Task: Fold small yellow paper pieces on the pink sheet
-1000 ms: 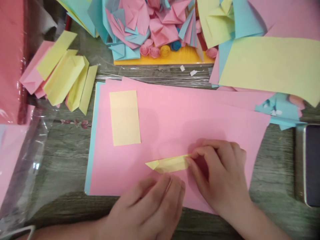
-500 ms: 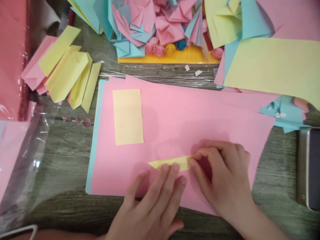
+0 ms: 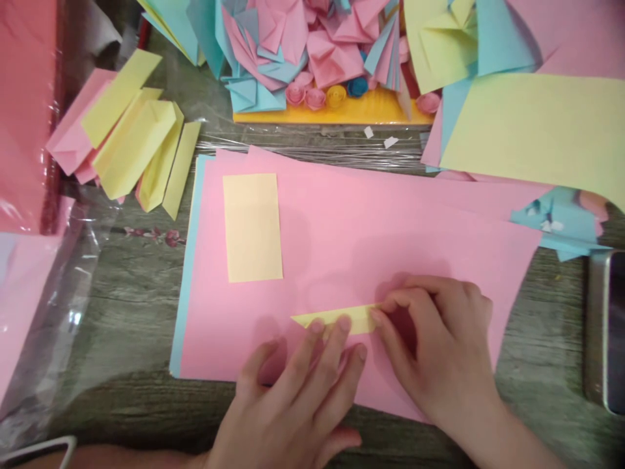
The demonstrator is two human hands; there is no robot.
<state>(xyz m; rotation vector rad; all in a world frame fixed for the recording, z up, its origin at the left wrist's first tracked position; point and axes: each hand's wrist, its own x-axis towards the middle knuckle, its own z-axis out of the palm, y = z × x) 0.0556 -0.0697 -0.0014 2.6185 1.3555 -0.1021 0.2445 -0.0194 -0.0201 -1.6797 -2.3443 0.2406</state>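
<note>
A narrow folded yellow paper strip [image 3: 361, 319] lies on a stack of pink paper sheets [image 3: 400, 234], its left end cut to a slanted point. My left hand [image 3: 297, 384] rests two fingertips on the strip, with its fingers spread and nothing gripped. At the strip's right end, my right hand [image 3: 444, 345] pinches it between thumb and index finger, hiding that tip. A pale yellow paper rectangle [image 3: 252, 228] lies flat on the pink stack, up and left of both hands.
Folded yellow paper pieces [image 3: 134, 150] lie at the left. Behind the stack are thin wires [image 3: 312, 153] and a pile of folded pink and blue papers [image 3: 332, 58]. A yellow sheet [image 3: 532, 130] lies at back right, a phone-like device [image 3: 605, 332] at the right edge.
My left hand's fingers have spread a little wider and shifted slightly on the strip. My right hand keeps its pinch. The whole view has moved slightly.
</note>
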